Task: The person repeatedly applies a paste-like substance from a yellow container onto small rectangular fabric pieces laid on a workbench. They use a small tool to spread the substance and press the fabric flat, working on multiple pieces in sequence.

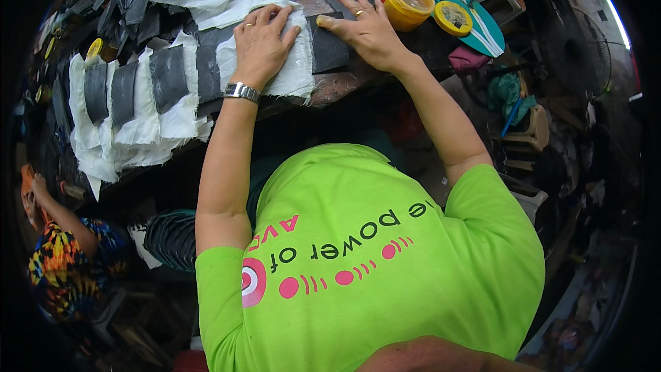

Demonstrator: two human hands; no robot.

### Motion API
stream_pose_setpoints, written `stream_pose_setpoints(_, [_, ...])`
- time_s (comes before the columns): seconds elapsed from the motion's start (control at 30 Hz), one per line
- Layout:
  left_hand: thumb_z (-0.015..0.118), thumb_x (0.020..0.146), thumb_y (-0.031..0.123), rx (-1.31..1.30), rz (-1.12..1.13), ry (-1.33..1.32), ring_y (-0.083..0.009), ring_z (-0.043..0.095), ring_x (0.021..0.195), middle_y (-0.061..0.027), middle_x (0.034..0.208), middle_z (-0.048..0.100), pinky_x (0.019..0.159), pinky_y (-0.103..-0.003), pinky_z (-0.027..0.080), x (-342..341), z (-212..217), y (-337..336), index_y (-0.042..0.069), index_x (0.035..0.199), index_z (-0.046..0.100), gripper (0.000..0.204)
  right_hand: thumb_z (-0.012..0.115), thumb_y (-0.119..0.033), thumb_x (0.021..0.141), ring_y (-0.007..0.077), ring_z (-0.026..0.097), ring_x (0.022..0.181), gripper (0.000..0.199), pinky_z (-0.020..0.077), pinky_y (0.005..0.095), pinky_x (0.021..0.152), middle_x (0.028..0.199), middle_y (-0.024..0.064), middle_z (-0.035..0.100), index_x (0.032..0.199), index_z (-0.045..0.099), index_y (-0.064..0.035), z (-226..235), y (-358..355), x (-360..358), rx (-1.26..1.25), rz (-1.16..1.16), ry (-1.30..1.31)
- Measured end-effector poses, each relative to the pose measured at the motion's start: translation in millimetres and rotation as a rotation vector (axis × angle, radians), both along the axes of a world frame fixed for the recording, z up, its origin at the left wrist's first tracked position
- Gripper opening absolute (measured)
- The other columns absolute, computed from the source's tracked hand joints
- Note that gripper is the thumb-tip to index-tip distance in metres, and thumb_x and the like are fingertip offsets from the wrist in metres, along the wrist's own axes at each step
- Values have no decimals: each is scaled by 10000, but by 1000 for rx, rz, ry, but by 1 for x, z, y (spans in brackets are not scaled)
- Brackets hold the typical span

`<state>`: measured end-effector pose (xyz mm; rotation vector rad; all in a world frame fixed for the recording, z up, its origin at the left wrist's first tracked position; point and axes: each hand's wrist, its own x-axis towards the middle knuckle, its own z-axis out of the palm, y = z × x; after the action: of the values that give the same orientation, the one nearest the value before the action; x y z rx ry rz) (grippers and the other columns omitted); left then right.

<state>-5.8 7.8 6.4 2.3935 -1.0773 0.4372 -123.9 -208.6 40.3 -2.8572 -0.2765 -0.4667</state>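
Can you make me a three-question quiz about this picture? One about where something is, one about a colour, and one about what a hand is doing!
1. Where is the yellow tub?
A. On the bench past the right hand
B. On the floor
C. In the left hand

2. What colour is the cloth under the left hand?
A. Red
B. White
C. Blue

3. What is the left hand doing?
A. Lifting a hammer
B. Pressing flat on the cloth
C. Hanging in the air

Answers:
1. A, the open tub sits on the bench just beyond the right hand.
2. B, the frayed cloth is white.
3. B, the palm and fingers lie spread flat on the cloth, while the right hand rests on a dark piece beside it.
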Motion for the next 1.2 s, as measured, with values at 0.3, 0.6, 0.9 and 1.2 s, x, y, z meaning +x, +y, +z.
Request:
stream_pose_setpoints(0.3, [596, 941, 432, 18, 9, -43, -252, 499, 1251, -24, 1316, 580, 1010, -438, 358, 2, -3, 0, 217, 1361, 604, 472, 323, -676, 977, 308, 62, 1542, 580, 51, 645, 1194, 1661, 51, 178, 1517, 340, -465, -13, -4, 20, -379, 27, 129])
stream_pose_setpoints(0.6, [615, 926, 421, 15, 12, -58, -251, 526, 1217, -12, 1296, 589, 973, -432, 391, 2, -3, -1, 224, 1353, 614, 470, 379, -649, 973, 331, 22, 1543, 560, 21, 632, 1195, 1673, 35, 136, 1505, 368, -475, -7, 2, -23, -251, 197, 170])
stream_pose_setpoints(0.9, [610, 924, 403, 12, 5, -24, -262, 521, 1232, -43, 1292, 599, 991, -434, 388, 2, -1, 0, 208, 1332, 627, 453, 441, -661, 944, 319, 58, 1541, 537, 26, 652, 1190, 1650, 71, 209, 1452, 445, -484, 1, 14, -48, -220, 213, 268])
stream_pose_setpoints(1.2, [611, 921, 402, 27, -3, 37, -239, 476, 1265, -18, 1313, 568, 1030, -445, 327, -2, 7, 0, 185, 1337, 619, 470, 475, -532, 1007, 346, 594, 1133, 487, 461, 397, 1003, 1308, 169, 624, 1105, 766, -154, 75, -74, -39, 375, -101, -63])
